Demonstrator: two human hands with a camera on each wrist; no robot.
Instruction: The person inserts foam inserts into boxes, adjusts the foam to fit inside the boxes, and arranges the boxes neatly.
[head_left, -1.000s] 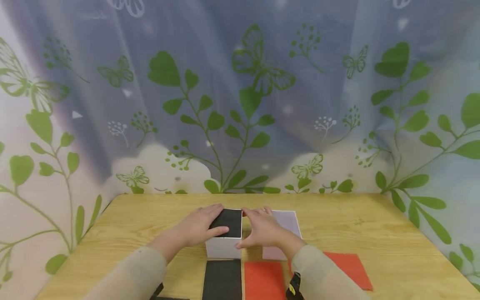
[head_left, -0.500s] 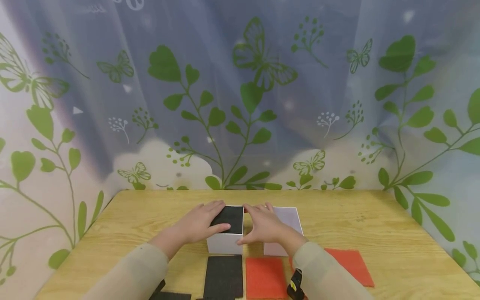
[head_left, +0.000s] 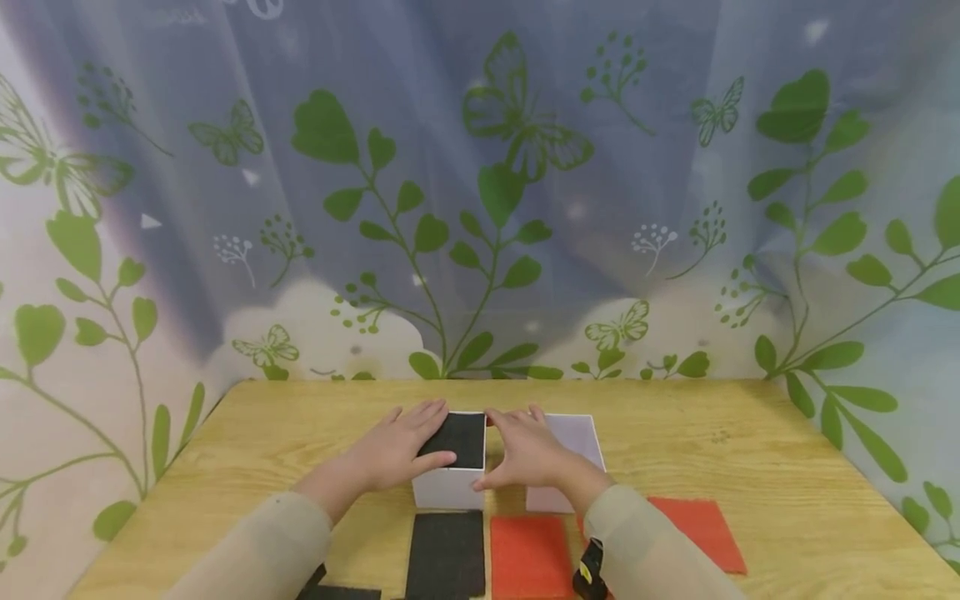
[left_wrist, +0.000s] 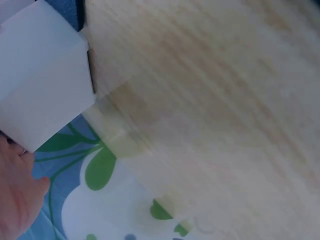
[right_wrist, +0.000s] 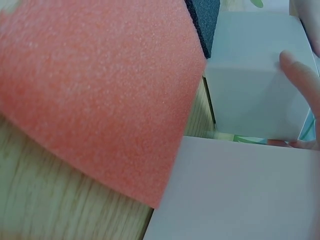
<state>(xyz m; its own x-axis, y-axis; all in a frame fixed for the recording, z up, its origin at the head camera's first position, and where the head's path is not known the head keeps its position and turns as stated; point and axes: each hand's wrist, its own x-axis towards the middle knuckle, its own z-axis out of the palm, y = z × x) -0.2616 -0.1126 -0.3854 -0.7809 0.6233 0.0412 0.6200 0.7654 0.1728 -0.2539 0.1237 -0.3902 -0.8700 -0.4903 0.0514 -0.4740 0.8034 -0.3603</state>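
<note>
Left hand, thumb and fingers spread, rests on black-topped white square box; right hand clamps it between thumb and fingers. Yellow mark on black wrist device too small to read.

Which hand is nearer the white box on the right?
Right. The right hand partly hides the right-hand box in the head view; the left hand rests on the black-topped box, farther to the left.

1 white box stands on the table, its white-edged top showing black.
</note>
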